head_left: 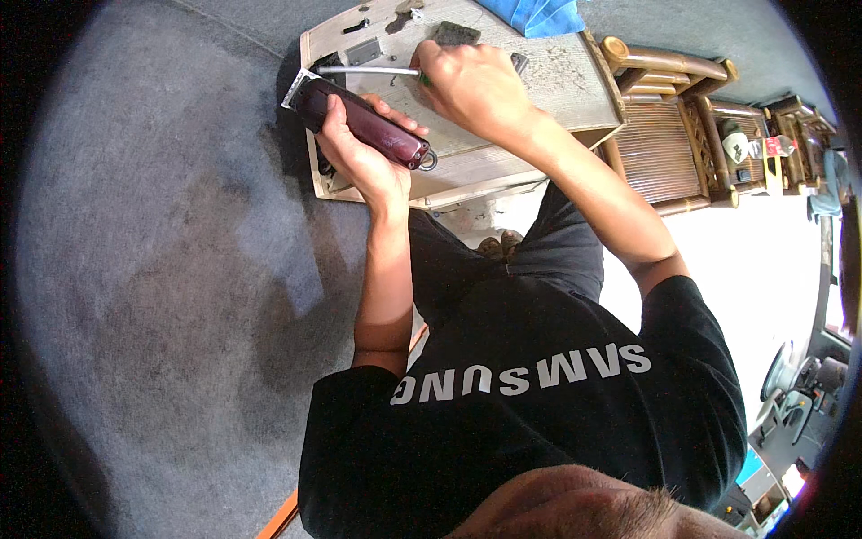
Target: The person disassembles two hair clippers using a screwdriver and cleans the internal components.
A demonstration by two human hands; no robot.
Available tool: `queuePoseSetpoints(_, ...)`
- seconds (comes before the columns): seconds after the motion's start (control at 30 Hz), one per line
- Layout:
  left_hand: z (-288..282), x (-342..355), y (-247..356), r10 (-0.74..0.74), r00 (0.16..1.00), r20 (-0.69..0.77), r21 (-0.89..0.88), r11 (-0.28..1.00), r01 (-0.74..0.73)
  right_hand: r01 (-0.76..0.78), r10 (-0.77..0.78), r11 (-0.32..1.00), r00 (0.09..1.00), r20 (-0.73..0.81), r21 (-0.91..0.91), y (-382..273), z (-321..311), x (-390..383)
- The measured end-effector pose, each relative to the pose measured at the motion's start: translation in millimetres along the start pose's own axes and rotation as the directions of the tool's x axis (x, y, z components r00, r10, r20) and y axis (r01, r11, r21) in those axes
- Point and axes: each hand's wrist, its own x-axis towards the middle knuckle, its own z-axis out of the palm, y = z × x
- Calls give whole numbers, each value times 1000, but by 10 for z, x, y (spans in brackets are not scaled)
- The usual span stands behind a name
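Gripping maroon hair clippers (373, 126) in the left hand (364, 169) over the near left of a pale wooden tabletop (570, 94); clenching a screwdriver (382, 70) in the right hand (473, 88), pointing left toward the clipper blade (297, 90), contact unclear. Apparently adjusting the blade; probably calling for steady clippers and a well-seated tip. Behind, left to right: gray rectangular block (364, 51), dark block (456, 34), blue cloth (536, 13). Farther right: bamboo chair (660, 148).

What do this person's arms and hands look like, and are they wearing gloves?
No gloves! The left hand and right hand are bare, with no rings or watch that I can see. The forearms are bare too. The short sleeves are plain black, part of a black T-shirt.
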Motion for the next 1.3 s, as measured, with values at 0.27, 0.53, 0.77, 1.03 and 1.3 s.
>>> queuePoseSetpoints(0.27,-50,16,-29,-61,988,140,-63,996,71,-231,224,736,970,94,636,5,-216,-143)
queuePoseSetpoints(0.53,-71,128,-64,-91,985,149,64,995,82,-264,163,361,962,218,894,-8,-72,-221)
queuePoseSetpoints(0.77,-31,73,16,-65,968,244,131,991,33,-301,207,293,947,247,908,7,-90,-253)
queuePoseSetpoints(1.03,16,12,51,-83,956,281,213,977,22,-348,296,178,911,287,921,-30,-98,-254)
queuePoseSetpoints(1.3,118,-13,125,-151,915,375,429,903,-27,-228,416,376,907,56,898,49,-232,15)
